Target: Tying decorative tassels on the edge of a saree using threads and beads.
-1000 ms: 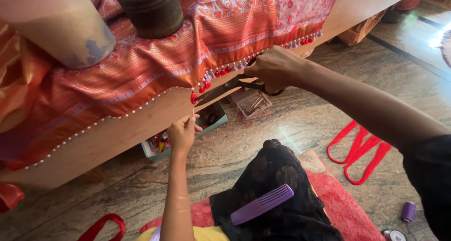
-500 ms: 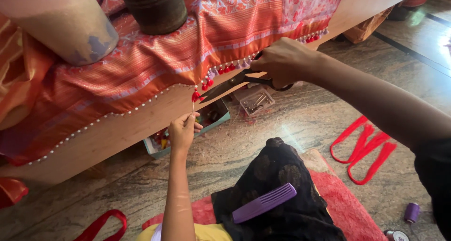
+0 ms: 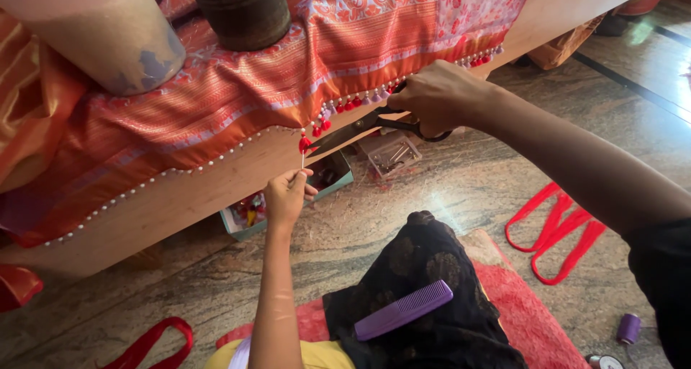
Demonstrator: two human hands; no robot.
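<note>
Grip first: the left hand (image 3: 286,196), low in the middle of the frame, is pinched shut on a thin thread (image 3: 302,160) pulled straight down from a red tassel (image 3: 304,143). Above and to the right, the right hand (image 3: 435,96) is closed through the handles of black scissors (image 3: 353,131), whose blades stand slightly parted with their tips at that tassel, just where the thread leaves it.

Nearest the camera, a purple comb (image 3: 403,310) lies on black patterned cloth (image 3: 425,290) over a red mat (image 3: 533,311). A purple thread spool (image 3: 628,328) stands at the lower right, and red ribbon loops (image 3: 558,232) lie on the stone floor (image 3: 180,290).

Judging by the hem of the orange-red sari (image 3: 288,67) draped over the wooden surface (image 3: 180,196), the stretch running to the upper right already carries red and lilac tassels, while the stretch to the left shows only small pale beads; that part seems left to do. The tassel at the blades looks like the latest one, its thread tail not yet trimmed.

Under the surface sits a pale green open box (image 3: 288,203) of small colourful bits, with a clear plastic case (image 3: 390,155) just right of it. Farther back, on the sari, stand a dark round container (image 3: 241,13) and a pale cylinder (image 3: 101,31).
</note>
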